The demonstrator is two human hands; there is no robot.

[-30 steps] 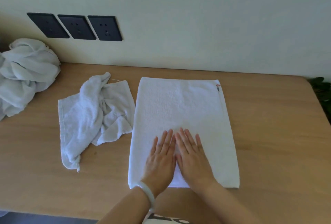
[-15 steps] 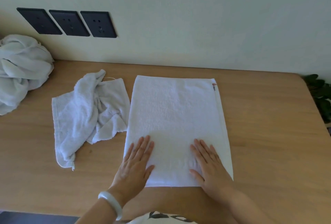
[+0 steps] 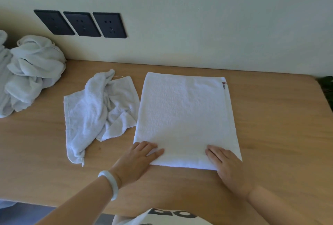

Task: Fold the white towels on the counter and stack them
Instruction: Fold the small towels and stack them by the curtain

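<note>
Right hand: fingers straight and close together, laid flat on the near-right corner of the folded towel. The palm crosses the towel's near edge onto the counter. Nothing is gripped.

Left hand: fingers bent at the near-left corner of the folded towel, thumb stretched out on the cloth. Whether the fingers pinch the corner cannot be told. A pale bracelet sits on the wrist.

Folded towel: white, lying flat as a smooth rectangle on the wooden counter, long sides running away from the person. A small red tag shows at its far-right corner.

Left of the folded towel, just beside its left edge: a crumpled towel, white, unfolded, partly bunched.

Further left, well apart from the folded towel: a heap of towels, pale and loosely piled against the wall.

Beyond the folded towel's far-left corner, on the wall: three black sockets in a row.

Right of the folded towel, past the counter's end: dark leaves, partly cut off.

On the near side of the folded towel, below the counter edge: a white garment with black print.
</note>
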